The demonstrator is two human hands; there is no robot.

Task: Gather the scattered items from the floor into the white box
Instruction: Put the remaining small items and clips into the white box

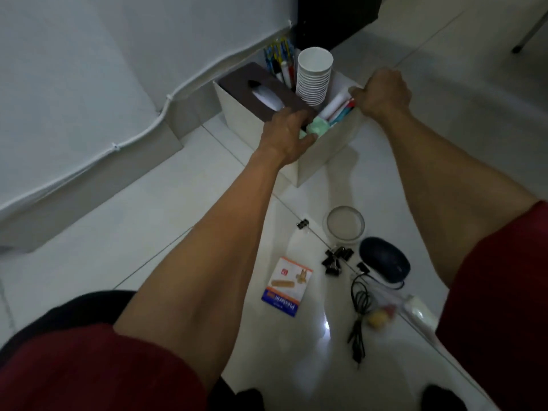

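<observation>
The white box (323, 152) stands on the floor by the wall, holding a brown tissue box (246, 90), a stack of paper cups (313, 75), markers (284, 69) and a pale green item (318, 127). My left hand (286, 132) reaches into the box's near side, fingers curled beside the green item. My right hand (382, 94) grips the box's right rim. On the floor nearer me lie a plaster packet (287, 286), black binder clips (336, 259), a clear round lid (345, 223), a dark mouse (385, 262), a black cable (360, 310) and a small plastic bag (382, 312).
A white cable (142, 134) runs along the skirting on the left. A dark cabinet (335, 22) stands behind the box. A lone binder clip (302, 223) lies near the lid. My knees and feet frame the lower edge.
</observation>
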